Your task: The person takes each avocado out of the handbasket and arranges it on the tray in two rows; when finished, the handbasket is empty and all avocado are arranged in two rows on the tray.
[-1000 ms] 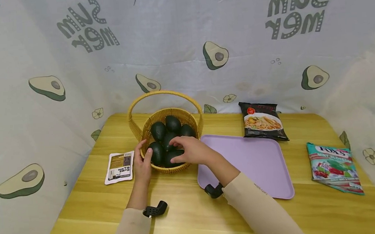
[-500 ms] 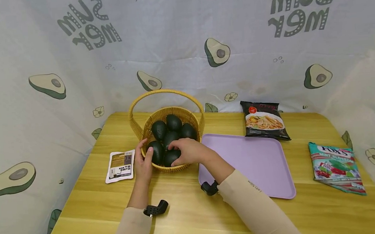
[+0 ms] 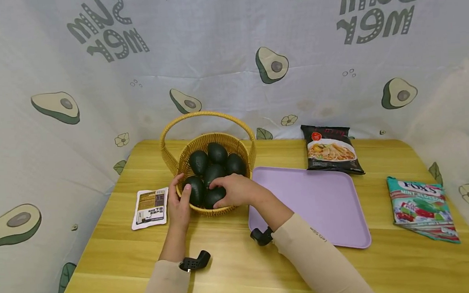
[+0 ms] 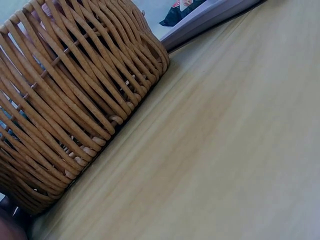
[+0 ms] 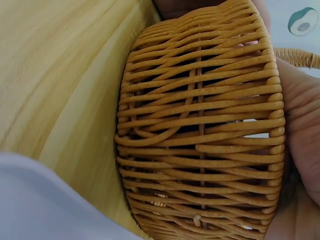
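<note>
A yellow wicker basket (image 3: 211, 212) with a tall arched handle holds several dark green avocados (image 3: 217, 154). At its left front, my left hand (image 3: 179, 208) holds the rim, thumb on top beside an avocado (image 3: 195, 190) and fingers along the outer wall. My right hand (image 3: 238, 190) reaches over the right front rim. Its thumb and fingers are curled about the front avocado (image 3: 213, 196), partly covering it. Both wrist views are filled mostly by the basket's woven side (image 4: 75, 90); the right one shows part of my right hand (image 5: 302, 120) above the rim.
Right of the basket lies a lilac tray (image 3: 310, 200), partly under my right forearm. A black noodle packet (image 3: 331, 151) touches its back edge. A teal candy bag (image 3: 423, 209) lies far right, and a white-edged pouch (image 3: 150, 208) left of the basket. A printed curtain hangs behind.
My right hand has moved slightly down and closed in on the front avocado, its fingertips now lower around it. The left hand keeps its place on the basket. The head view has shifted a little.
</note>
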`<state>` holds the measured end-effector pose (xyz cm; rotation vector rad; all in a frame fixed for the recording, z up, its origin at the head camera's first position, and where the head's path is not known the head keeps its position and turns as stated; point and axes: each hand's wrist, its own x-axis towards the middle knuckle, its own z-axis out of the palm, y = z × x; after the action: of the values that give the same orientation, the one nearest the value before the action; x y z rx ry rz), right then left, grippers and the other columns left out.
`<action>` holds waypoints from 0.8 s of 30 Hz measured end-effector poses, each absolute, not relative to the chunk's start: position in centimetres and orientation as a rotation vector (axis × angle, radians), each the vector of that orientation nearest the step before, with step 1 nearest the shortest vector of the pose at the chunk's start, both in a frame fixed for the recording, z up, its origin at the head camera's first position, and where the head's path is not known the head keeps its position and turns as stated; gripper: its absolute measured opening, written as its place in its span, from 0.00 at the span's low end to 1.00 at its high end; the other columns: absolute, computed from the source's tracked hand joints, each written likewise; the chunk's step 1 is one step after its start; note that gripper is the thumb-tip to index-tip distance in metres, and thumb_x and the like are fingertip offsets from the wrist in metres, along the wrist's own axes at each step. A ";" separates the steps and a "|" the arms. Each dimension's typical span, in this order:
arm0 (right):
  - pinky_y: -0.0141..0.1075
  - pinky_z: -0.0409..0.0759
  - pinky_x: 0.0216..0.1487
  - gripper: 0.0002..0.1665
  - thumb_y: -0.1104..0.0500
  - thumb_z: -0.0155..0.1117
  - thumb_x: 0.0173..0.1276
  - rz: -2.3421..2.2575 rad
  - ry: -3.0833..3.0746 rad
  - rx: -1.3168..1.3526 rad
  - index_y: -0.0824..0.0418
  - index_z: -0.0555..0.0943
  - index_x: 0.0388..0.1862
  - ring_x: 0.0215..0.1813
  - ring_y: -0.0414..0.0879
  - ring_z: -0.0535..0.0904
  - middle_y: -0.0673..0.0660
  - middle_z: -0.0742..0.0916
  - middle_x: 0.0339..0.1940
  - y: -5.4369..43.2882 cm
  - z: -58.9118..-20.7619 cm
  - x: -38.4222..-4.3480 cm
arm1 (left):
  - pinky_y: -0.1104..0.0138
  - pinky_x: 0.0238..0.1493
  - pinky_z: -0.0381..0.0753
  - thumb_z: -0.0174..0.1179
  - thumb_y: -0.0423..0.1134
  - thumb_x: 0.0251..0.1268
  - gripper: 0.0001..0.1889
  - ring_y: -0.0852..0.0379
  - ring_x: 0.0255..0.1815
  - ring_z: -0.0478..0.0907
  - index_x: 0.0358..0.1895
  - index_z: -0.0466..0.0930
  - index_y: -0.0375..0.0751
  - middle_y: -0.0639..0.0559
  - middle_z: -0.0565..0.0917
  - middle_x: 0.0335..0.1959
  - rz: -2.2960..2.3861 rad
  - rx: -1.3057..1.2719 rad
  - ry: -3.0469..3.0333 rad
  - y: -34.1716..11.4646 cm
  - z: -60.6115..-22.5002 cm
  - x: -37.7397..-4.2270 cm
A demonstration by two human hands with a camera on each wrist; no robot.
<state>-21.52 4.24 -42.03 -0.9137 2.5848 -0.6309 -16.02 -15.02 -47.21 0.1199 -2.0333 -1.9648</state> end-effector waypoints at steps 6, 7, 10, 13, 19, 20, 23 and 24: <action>0.44 0.80 0.62 0.32 0.44 0.78 0.61 -0.690 2.596 -0.946 0.51 0.82 0.62 0.59 0.49 0.84 0.52 0.88 0.58 4.3 -42.1 -21.7 | 0.49 0.79 0.51 0.50 0.34 0.76 0.24 0.44 0.80 0.55 0.72 0.65 0.33 0.37 0.63 0.77 -1.966 0.144 -2.026 -15.7 -49.8 -17.5; 0.44 0.80 0.62 0.32 0.44 0.78 0.61 -0.709 2.595 -0.950 0.51 0.82 0.62 0.59 0.48 0.84 0.52 0.88 0.57 4.3 -42.1 -21.7 | 0.49 0.80 0.51 0.50 0.34 0.76 0.24 0.45 0.80 0.55 0.72 0.66 0.35 0.38 0.63 0.78 -1.963 0.142 -2.026 -15.8 -50.0 -17.6; 0.44 0.81 0.62 0.31 0.44 0.78 0.60 -0.784 2.578 -0.949 0.51 0.82 0.62 0.59 0.48 0.83 0.53 0.88 0.56 4.4 -42.2 -21.7 | 0.49 0.80 0.50 0.51 0.36 0.77 0.23 0.47 0.81 0.55 0.72 0.66 0.37 0.41 0.63 0.78 -1.948 0.136 -2.031 -15.9 -50.4 -17.7; 0.44 0.81 0.62 0.32 0.44 0.78 0.61 -0.853 2.559 -0.943 0.51 0.81 0.62 0.60 0.48 0.83 0.52 0.88 0.57 4.6 -42.3 -21.6 | 0.51 0.81 0.51 0.51 0.38 0.77 0.23 0.50 0.80 0.56 0.71 0.68 0.40 0.44 0.65 0.77 -1.932 0.129 -2.041 -15.9 -50.5 -17.7; 0.46 0.79 0.66 0.35 0.45 0.77 0.62 -1.007 2.556 -0.896 0.52 0.79 0.67 0.65 0.48 0.81 0.52 0.85 0.63 4.9 -42.3 -21.3 | 0.49 0.81 0.51 0.51 0.40 0.78 0.23 0.50 0.80 0.55 0.71 0.67 0.39 0.44 0.65 0.77 -1.937 0.113 -2.044 -15.9 -50.5 -17.7; 0.46 0.78 0.67 0.36 0.45 0.77 0.62 -1.045 2.558 -0.884 0.52 0.78 0.67 0.66 0.48 0.80 0.52 0.85 0.64 5.0 -42.3 -21.2 | 0.49 0.81 0.51 0.51 0.40 0.78 0.23 0.50 0.80 0.55 0.71 0.67 0.39 0.44 0.64 0.77 -1.941 0.110 -2.042 -15.9 -50.5 -17.7; 0.49 0.78 0.67 0.37 0.46 0.77 0.62 -1.191 2.553 -0.827 0.52 0.77 0.69 0.68 0.50 0.78 0.52 0.83 0.67 5.3 -42.3 -20.8 | 0.48 0.80 0.50 0.51 0.40 0.78 0.23 0.50 0.81 0.54 0.71 0.67 0.38 0.44 0.64 0.77 -1.946 0.104 -2.036 -16.0 -50.5 -17.8; 0.50 0.78 0.66 0.38 0.46 0.78 0.62 -1.246 2.551 -0.805 0.51 0.77 0.69 0.68 0.50 0.78 0.52 0.82 0.67 5.4 -42.3 -20.7 | 0.48 0.80 0.50 0.51 0.39 0.78 0.23 0.49 0.81 0.54 0.71 0.67 0.38 0.44 0.64 0.77 -1.947 0.102 -2.033 -16.0 -50.5 -17.8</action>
<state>-20.70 5.40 -42.34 -0.8047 2.5513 -1.2462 -17.79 -15.99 -50.53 0.1022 -2.0334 -1.9468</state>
